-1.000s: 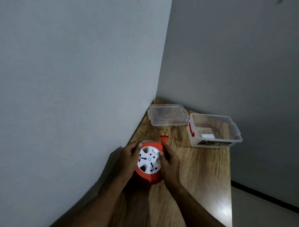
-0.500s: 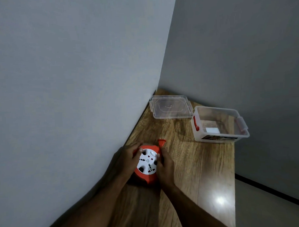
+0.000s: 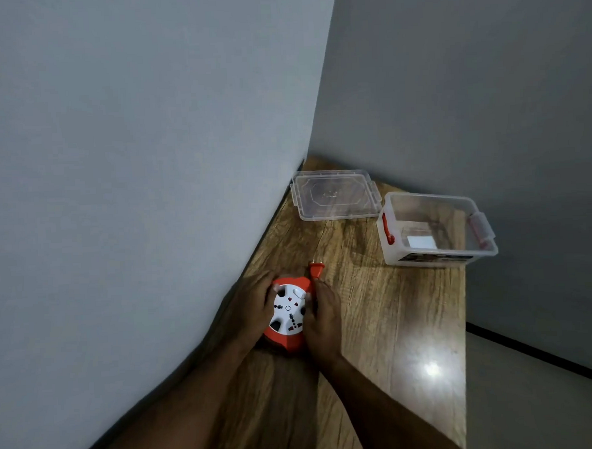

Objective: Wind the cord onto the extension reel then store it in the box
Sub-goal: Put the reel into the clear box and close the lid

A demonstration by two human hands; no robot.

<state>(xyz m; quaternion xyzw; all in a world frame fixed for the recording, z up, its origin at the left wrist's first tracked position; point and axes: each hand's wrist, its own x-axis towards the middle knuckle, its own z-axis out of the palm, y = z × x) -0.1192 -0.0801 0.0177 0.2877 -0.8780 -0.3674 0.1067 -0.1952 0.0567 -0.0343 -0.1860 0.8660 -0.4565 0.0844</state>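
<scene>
Lowered onto table (image 3: 376, 305): reel (image 3: 289, 313), both hands (image 3: 249, 306) clasping.

table (image 3: 376, 305): wood-grain, smooth, glossy with a bright light glare | reel (image 3: 288, 313): hard plastic, orange shell, white face, slight sheen | plug (image 3: 316, 269): orange plastic | box (image 3: 436, 252): clear plastic, smooth, red clips | lid (image 3: 334, 195): clear plastic, smooth | walls (image 3: 148, 129): matt, painted look
</scene>
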